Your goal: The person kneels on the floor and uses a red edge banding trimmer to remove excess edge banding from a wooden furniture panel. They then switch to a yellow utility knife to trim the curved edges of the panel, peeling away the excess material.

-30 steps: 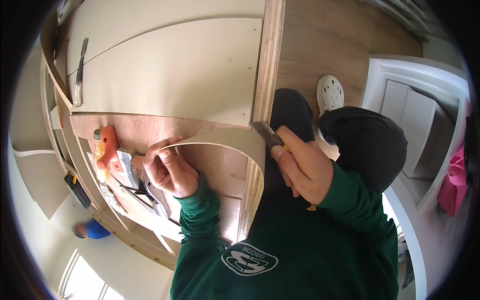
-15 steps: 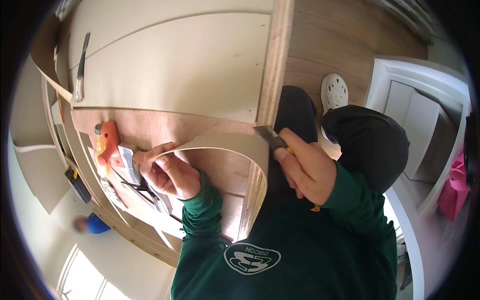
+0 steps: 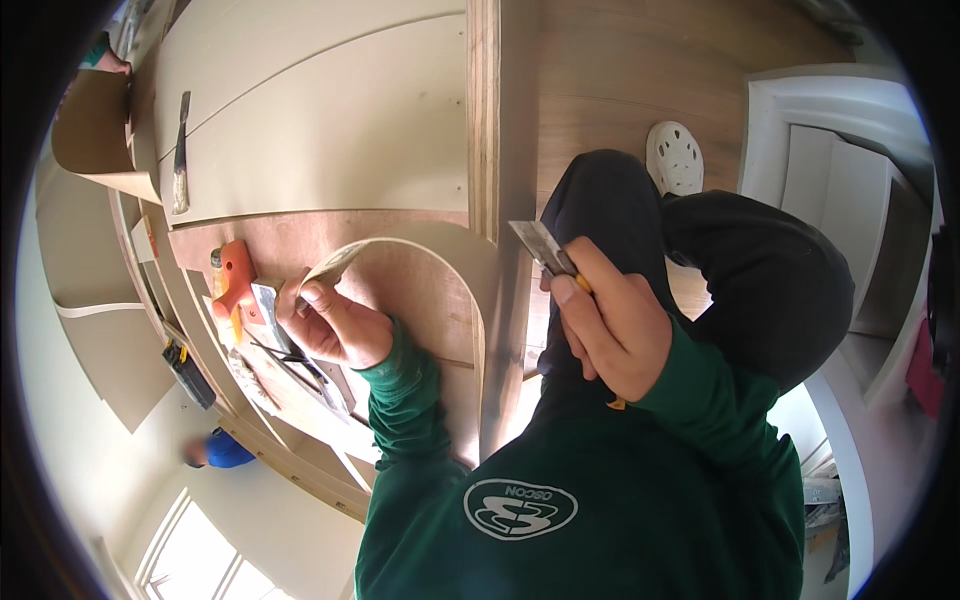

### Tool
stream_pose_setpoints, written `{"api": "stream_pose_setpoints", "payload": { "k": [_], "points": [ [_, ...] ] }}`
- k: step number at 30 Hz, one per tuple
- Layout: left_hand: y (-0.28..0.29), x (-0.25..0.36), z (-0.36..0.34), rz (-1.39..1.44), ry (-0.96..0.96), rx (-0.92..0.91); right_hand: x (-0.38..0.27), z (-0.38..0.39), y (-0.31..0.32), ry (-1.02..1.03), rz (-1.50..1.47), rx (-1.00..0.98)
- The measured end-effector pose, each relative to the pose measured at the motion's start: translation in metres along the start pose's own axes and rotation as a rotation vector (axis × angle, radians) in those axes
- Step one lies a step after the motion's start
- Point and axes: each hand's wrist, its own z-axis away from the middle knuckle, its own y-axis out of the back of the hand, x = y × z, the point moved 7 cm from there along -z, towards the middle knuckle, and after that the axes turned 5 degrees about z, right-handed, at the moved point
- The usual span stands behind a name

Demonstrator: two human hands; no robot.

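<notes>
My left hand [image 3: 345,335] pinches one end of a thin beige edging strip [image 3: 462,258] between thumb and fingers. From there the strip arches to the right and bends down along the edge of the wooden board, its lower end hidden by my sleeve. My right hand [image 3: 622,335] is wrapped round a utility knife [image 3: 538,245] with yellow parts. The knife's wide blade points up and left, apart from the strip. Beside my left fingers lie an orange-handled tool [image 3: 236,280] and a metal scraper blade [image 3: 268,305].
A brush [image 3: 181,160] rests on the beige panel [image 3: 340,120]. Dark slim tools [image 3: 292,368] lie left of my left wrist. A black and yellow tool [image 3: 188,375] is farther left. A white cabinet [image 3: 835,190] stands at right. Another person's hand [image 3: 112,63] shows upper left; someone in blue [image 3: 230,450] is lower left.
My left hand has tilted the strip's end upward. The knife blade now points more steeply up. The whole view has shifted, and another person's hand has come into it at upper left.
</notes>
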Motion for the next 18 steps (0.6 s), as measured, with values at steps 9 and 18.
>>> {"api": "stream_pose_setpoints", "payload": {
  "k": [9, 18],
  "points": [
    [-0.001, -0.001, 0.003, 0.022, 0.009, -0.003, -0.002, -0.010, -0.013, 0.041, 0.139, 0.015],
    [-0.005, -0.001, 0.004, 0.082, 0.071, -0.026, -0.005, -0.012, -0.011, -0.124, 0.206, -0.086]
  ]
}}
